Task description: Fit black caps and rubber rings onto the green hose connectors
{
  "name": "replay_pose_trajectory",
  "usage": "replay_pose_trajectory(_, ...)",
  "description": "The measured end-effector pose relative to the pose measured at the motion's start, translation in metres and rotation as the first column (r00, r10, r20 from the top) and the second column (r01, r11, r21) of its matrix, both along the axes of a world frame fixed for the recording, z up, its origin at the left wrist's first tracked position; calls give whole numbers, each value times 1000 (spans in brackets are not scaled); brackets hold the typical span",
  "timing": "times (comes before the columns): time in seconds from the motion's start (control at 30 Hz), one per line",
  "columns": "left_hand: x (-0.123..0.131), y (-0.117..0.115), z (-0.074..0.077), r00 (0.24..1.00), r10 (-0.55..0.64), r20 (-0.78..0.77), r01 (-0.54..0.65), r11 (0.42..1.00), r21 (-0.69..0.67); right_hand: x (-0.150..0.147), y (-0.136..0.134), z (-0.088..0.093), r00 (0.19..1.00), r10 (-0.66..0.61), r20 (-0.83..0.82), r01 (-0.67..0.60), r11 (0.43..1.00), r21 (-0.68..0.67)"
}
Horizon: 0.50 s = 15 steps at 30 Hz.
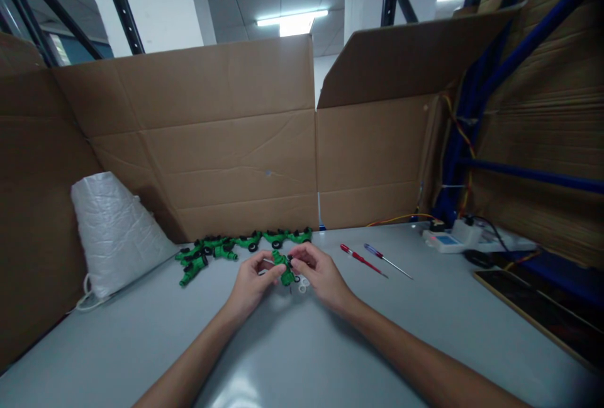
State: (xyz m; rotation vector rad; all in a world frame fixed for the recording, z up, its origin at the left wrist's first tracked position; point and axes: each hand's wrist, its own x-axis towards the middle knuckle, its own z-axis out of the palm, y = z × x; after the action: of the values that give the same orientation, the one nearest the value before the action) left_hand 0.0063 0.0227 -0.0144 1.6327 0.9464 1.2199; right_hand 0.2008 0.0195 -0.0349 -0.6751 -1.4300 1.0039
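Note:
Both my hands meet over the grey table [302,345] and pinch one small green plastic part [284,271] with black bits on it. My left hand [251,282] grips its left side with closed fingers. My right hand [319,273] holds its right side, fingertips pressed on a small black piece. A tiny pale ring [302,285] lies on the table just under my right hand. Behind the hands, a cluster of several similar green parts [221,248] lies near the cardboard wall.
A red-handled screwdriver [361,259] and a blue-handled screwdriver [387,260] lie right of my hands. A white plastic bag [113,229] stands at the left. Cardboard walls [212,144] ring the table. A power strip [453,238] with cables and a dark tray [542,314] sit at the right.

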Motion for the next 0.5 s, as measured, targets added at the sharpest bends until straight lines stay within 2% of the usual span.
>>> replay_pose_trajectory(0.23, -2, -3, -2, 991, 102, -91, -86, 983, 163, 1, 1, 1, 1000, 1, 24, -1, 1000, -28)
replay_pose_trajectory(0.33, -2, -7, 1, 985, 105, -136, -73, 973, 220, 2, 0, 3, 999, 4, 36, -3, 1000, -31)
replay_pose_trajectory(0.5, -2, -8, 2, 987, 93, -131, -60, 970, 236, 3, 0, 3, 999, 15, 30, -14, 999, -45)
